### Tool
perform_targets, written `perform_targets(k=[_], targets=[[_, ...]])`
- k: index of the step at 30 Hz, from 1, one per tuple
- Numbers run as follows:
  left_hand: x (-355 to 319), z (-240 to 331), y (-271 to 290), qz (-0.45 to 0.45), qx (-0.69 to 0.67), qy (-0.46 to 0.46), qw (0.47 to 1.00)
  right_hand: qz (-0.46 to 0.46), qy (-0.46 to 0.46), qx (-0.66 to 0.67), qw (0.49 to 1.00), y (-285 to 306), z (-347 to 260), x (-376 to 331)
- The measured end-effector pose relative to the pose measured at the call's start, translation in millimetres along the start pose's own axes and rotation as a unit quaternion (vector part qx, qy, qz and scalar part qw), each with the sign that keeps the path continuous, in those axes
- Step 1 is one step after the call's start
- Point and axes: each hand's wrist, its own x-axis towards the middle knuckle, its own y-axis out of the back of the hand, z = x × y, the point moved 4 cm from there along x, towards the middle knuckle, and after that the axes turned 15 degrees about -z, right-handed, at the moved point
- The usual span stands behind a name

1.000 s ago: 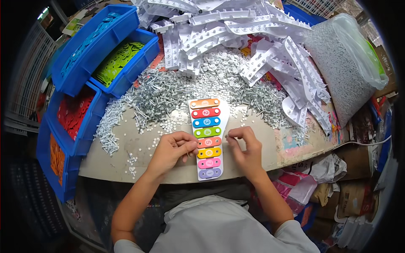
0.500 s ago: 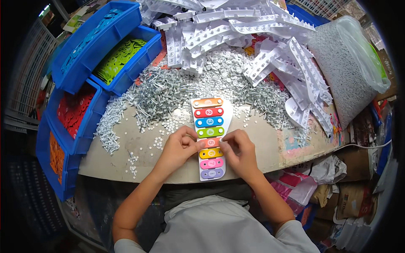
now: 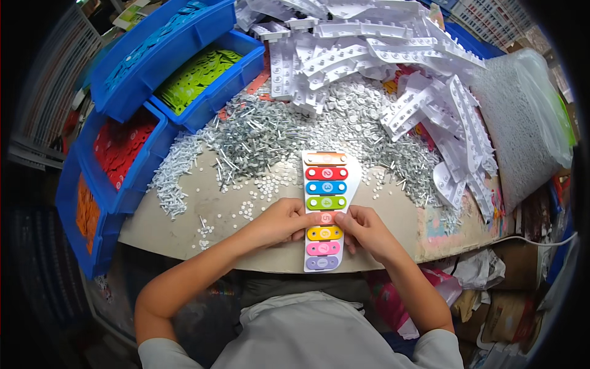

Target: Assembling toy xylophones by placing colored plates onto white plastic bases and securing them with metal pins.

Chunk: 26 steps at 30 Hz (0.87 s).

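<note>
A toy xylophone (image 3: 351,175) with a white base and a column of coloured bars lies upright before me at the table's near edge. My left hand (image 3: 284,221) grips its left edge, thumb on the left end of the salmon bar (image 3: 326,218). My right hand (image 3: 365,229) grips the right edge, thumb pressed on that bar's other end. Both ends of the salmon bar are hidden under the thumbs. White round caps sit on the orange, red, blue and green bars (image 3: 327,202). Small dark holes show in the yellow bar (image 3: 324,233) and the pink bar (image 3: 323,248).
Beyond the xylophone lie heaps of metal pins (image 3: 258,132), white caps (image 3: 353,104) and white xylophone bases (image 3: 338,59). Blue bins (image 3: 206,92) of coloured bars stand at left. A clear bag (image 3: 516,117) of small grey pieces leans at right.
My thumbs have come down onto the salmon bar's ends, and my fingers have gone from pinching to gripping the base's sides. The whole view has shifted, with the scene farther right in it.
</note>
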Motion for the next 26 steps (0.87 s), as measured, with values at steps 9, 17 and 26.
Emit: perform_targets(k=[9,17,26], targets=[[7,-21,-2,0.042,-0.011,-0.059,0.997,0.013,0.006,0.005,1.0,-3,-2,0],[-58,38,47,0.274,0.277,-0.072,0.918,0.14,0.159,0.111,0.971,0,18,-19],[-84,28,168,0.42,0.516,-0.129,0.735,0.175,0.261,0.139,0.939,13,41,-21]])
